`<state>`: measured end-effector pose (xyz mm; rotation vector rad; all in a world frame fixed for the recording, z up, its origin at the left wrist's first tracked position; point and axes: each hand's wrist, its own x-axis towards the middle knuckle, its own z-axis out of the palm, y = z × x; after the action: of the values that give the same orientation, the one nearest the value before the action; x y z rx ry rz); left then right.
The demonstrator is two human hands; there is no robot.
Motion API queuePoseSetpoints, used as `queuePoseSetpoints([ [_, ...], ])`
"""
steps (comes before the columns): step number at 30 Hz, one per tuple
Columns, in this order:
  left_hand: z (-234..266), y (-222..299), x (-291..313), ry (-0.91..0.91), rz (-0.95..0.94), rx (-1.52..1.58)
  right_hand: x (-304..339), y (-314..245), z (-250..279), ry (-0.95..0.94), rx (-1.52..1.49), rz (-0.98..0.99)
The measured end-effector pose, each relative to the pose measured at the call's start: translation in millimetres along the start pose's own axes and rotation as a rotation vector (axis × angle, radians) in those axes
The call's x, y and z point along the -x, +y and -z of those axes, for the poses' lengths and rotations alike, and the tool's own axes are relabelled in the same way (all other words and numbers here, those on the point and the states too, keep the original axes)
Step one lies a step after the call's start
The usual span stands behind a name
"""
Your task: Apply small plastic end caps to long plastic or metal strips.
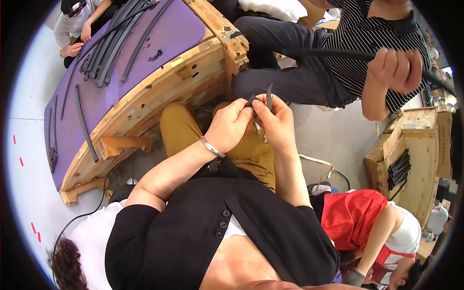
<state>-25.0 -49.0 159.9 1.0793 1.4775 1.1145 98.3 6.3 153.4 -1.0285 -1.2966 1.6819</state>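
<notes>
Both my hands meet above my lap, close together, pinching a small dark strip that looks like rubber or plastic. My left hand has thumb and forefinger closed on one end of it. The thumb and fingers of my right hand are closed on it too, and a thin pointed end sticks up past them. Most of the strip is hidden by my fingers. On the purple mat to the left lie several long black strips, some in a bundle, with small black bits beside them.
The mat covers a wooden table with a curved-looking edge. Across from me, a seated person's hand grips a long black strip. Others sit at far left and lower right. A wooden crate with black pieces stands at right; a cable runs lower left.
</notes>
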Motion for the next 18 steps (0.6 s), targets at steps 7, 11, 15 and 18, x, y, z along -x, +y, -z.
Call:
queuePoseSetpoints([
  [7, -4, -23, -4, 0.052, 0.053, -0.106, -1, 15, -3, 0.007, -0.082, -0.113],
  [11, -8, -27, 0, 0.053, 0.075, -0.223, -1, 43, 2, 0.048, 0.057, -0.102],
  [15, -4, -42, 0, 0.016, 0.141, -0.292, 5, 49, 2, 0.025, -0.127, -0.226],
  [18, 0, -44, 4, -0.032, 0.150, -0.260, 9, 47, 11, -0.052, -0.263, -0.359],
])
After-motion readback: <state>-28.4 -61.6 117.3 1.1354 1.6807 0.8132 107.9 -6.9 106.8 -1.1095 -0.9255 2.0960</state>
